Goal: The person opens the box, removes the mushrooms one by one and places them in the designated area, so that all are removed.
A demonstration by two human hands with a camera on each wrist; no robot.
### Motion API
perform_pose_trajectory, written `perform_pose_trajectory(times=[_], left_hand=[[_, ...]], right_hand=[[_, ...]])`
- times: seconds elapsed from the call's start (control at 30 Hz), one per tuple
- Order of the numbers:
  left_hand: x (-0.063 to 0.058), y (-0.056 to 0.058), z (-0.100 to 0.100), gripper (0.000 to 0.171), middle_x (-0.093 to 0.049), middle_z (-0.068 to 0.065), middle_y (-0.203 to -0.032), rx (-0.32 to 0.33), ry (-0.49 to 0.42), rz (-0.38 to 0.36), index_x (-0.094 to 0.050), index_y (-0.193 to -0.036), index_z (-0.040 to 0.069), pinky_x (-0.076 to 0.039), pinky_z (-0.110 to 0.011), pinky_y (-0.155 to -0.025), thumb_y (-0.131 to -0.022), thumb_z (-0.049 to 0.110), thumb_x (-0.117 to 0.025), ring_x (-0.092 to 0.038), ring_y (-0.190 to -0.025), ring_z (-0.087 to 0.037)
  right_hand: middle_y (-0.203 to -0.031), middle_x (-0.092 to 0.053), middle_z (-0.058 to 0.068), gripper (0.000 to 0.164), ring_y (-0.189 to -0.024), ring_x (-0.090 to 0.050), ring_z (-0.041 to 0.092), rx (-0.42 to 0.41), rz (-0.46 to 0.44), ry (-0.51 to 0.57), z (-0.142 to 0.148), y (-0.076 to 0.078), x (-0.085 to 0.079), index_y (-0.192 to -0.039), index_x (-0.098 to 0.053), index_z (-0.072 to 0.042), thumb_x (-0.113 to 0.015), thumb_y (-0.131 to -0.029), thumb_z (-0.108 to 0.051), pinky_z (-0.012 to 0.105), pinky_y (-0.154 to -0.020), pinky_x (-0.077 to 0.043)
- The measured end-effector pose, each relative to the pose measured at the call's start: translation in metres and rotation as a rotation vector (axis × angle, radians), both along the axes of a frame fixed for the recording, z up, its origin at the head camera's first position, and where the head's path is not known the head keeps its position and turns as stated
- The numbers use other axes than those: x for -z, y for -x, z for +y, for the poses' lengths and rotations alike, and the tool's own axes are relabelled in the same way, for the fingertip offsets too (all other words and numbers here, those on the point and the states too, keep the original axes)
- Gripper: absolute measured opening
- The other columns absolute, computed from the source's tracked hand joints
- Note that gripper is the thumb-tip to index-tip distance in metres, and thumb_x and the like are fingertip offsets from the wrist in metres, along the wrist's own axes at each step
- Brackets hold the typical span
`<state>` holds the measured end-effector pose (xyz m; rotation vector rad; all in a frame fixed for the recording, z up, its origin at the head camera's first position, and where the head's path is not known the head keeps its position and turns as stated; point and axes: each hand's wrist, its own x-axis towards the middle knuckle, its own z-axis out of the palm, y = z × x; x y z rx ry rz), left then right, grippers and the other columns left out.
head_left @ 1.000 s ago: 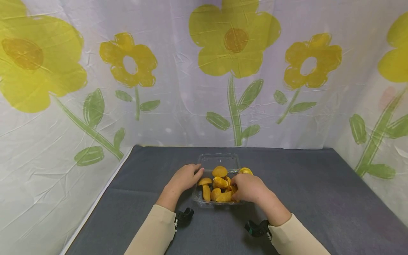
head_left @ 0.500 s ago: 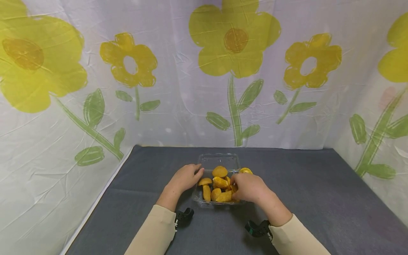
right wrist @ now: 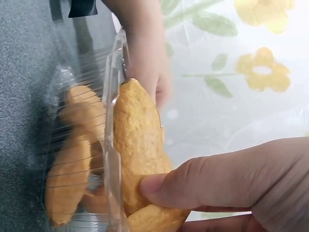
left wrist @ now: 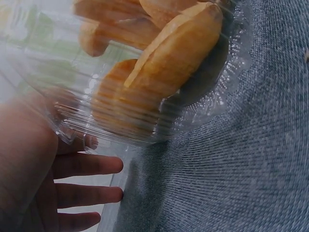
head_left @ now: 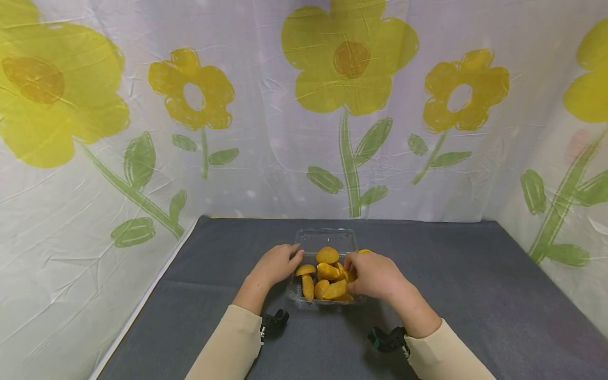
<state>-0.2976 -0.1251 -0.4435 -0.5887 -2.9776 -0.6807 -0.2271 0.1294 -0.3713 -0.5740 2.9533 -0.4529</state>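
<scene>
Clear plastic container (head_left: 295, 293) of yellow mushrooms (head_left: 328, 272). Left hand (head_left: 277, 265): fingers extended at its side. Right hand (head_left: 377, 275): clamped on one mushroom (right wrist: 137, 135).

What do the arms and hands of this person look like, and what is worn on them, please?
The left hand and right hand are bare, without gloves. The left sleeve and right sleeve are plain beige. A black left device and a black right device sit by the cuffs.
</scene>
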Motion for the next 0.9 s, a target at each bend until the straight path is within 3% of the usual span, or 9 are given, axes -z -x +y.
perform_pose_trajectory(times=[0.4,0.7,0.9], left_hand=[[0.000,-0.001,0.001,0.051,-0.059,-0.017,-0.144,-0.011,-0.003,-0.005,-0.056,-0.147,0.002,-0.045,-0.053,-0.110,-0.110,0.037,-0.049,-0.055,-0.133,-0.035],[0.001,0.001,0.000,0.051,-0.059,-0.016,-0.144,-0.012,-0.008,-0.014,-0.055,-0.147,0.002,-0.046,-0.053,-0.110,-0.110,0.036,-0.049,-0.055,-0.133,-0.036],[0.001,0.000,0.001,0.050,-0.059,-0.017,-0.143,-0.009,-0.009,-0.004,-0.056,-0.146,0.001,-0.047,-0.053,-0.109,-0.110,0.035,-0.049,-0.056,-0.131,-0.036]], right_hand=[[-0.085,-0.063,-0.008,0.027,-0.069,-0.055,0.011,-0.011,0.027,0.060,0.007,-0.003,-0.009,-0.106,-0.069,-0.015,-0.084,-0.083,-0.016,0.035,-0.062,-0.050],[-0.096,-0.067,-0.002,0.025,-0.068,-0.053,0.014,-0.007,0.032,0.106,0.018,-0.005,-0.018,-0.110,-0.070,-0.015,-0.080,-0.087,-0.015,0.035,-0.061,-0.046],[-0.100,-0.068,0.001,0.027,-0.064,-0.056,0.013,0.004,0.007,0.123,0.024,-0.004,-0.024,-0.115,-0.070,-0.013,-0.079,-0.089,-0.015,0.036,-0.064,-0.050]])
